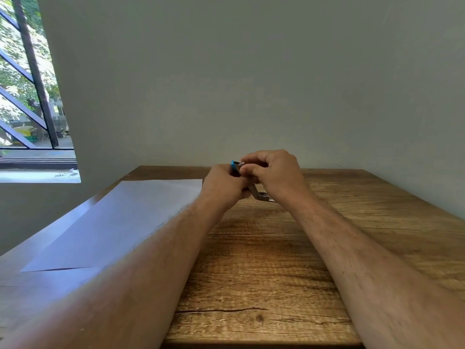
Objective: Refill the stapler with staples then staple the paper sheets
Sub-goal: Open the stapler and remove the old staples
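Note:
My left hand [222, 183] grips a small blue stapler [235, 167] above the far middle of the wooden table [264, 260]. The stapler is swung open, and its metal base part [260, 195] sticks out below my hands. My right hand [273, 172] has its thumb and fingers curled at the stapler's top end, pinching a small shiny metal piece [242, 163] there. Whether that piece is a strip of staples I cannot tell. White paper sheets [120, 217] lie flat on the table's left half, partly hidden under my left forearm.
A plain wall stands right behind the table's far edge. A window [27, 84] is at the left. The table's near edge [261, 342] is at the bottom of the view, between my forearms.

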